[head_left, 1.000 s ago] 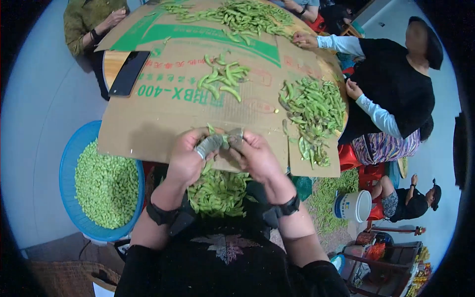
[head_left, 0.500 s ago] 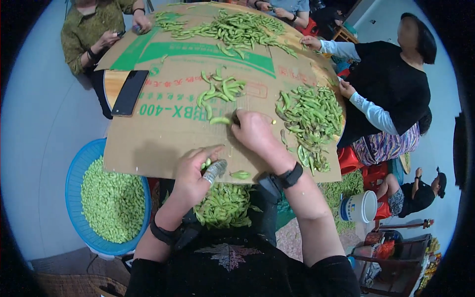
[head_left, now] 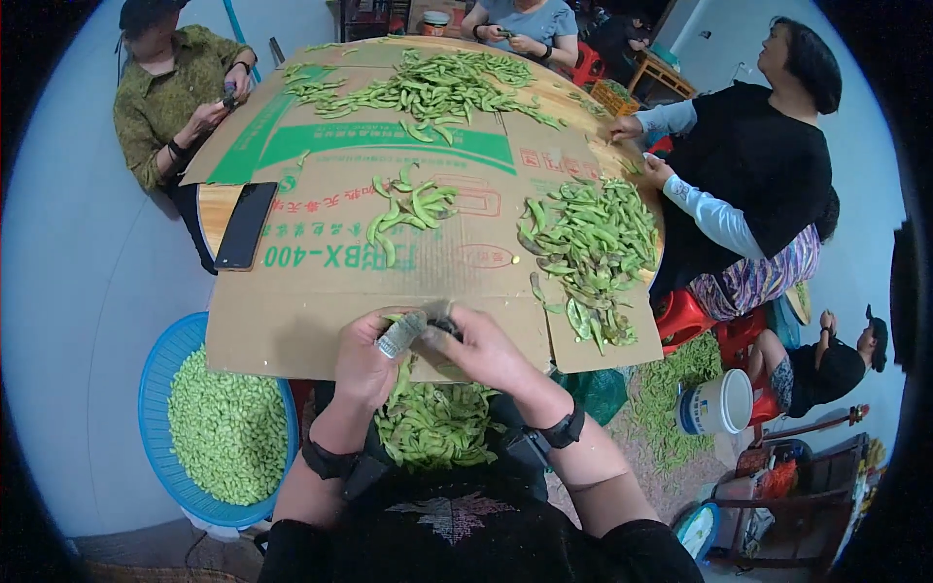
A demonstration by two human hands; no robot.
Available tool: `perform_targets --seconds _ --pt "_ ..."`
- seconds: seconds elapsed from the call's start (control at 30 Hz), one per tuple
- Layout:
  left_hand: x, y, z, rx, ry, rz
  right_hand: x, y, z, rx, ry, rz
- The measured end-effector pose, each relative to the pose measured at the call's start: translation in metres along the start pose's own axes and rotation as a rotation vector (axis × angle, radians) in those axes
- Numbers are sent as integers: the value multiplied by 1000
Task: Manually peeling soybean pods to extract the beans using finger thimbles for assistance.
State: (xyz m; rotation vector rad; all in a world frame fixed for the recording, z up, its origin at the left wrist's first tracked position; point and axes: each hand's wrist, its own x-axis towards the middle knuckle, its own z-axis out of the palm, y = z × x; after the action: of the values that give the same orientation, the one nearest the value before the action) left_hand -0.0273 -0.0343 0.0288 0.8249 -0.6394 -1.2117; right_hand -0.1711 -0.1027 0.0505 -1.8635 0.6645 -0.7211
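Above the near edge of the cardboard (head_left: 292, 335), a green pod (head_left: 394, 317) is located in your left hand (head_left: 364, 358), whose fingers are clamped on it. Your right hand (head_left: 478, 352) is just beside it; blur prevents telling whether its fingers grip anything. Below your hands lies a heap of pods (head_left: 437, 432). Ahead, loose pods (head_left: 413, 209) rest on the cardboard-covered counter (head_left: 216, 206). At your left stands a blue basket (head_left: 149, 408) of shelled beans (head_left: 231, 428).

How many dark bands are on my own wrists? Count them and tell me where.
2. One dark band circles the wrist of the left hand; a second dark band circles that of the right hand. Neither seems hidden.
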Motion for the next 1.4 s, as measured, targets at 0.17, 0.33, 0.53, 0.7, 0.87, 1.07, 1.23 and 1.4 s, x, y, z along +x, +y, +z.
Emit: perform_targets --seconds 0.17,0.33,0.53,0.7,0.87,1.07,1.23,1.4 --pt "-9 -5 3 -143 65 -57 -14 -2 4 109 -96 182" --pt "-9 -7 0 -106 84 -29 -19 -13 1 662 -281 370" --pt "-7 -9 0 163 0 103 -19 -13 -5 710 -220 416" --pt "-4 -6 8 117 -71 141 -21 -11 -4 963 -217 583" --pt "7 -8 -11 -291 -397 -80 -29 -12 1 1216 -216 598" --pt "11 -19 7 46 -61 82 -17 -6 4 -156 169 38" --pt "14 -3 18 209 80 22 -8 -13 0 -552 179 -62" --pt "16 -10 10 19 23 -38 -1 7 -16 1 79 229"
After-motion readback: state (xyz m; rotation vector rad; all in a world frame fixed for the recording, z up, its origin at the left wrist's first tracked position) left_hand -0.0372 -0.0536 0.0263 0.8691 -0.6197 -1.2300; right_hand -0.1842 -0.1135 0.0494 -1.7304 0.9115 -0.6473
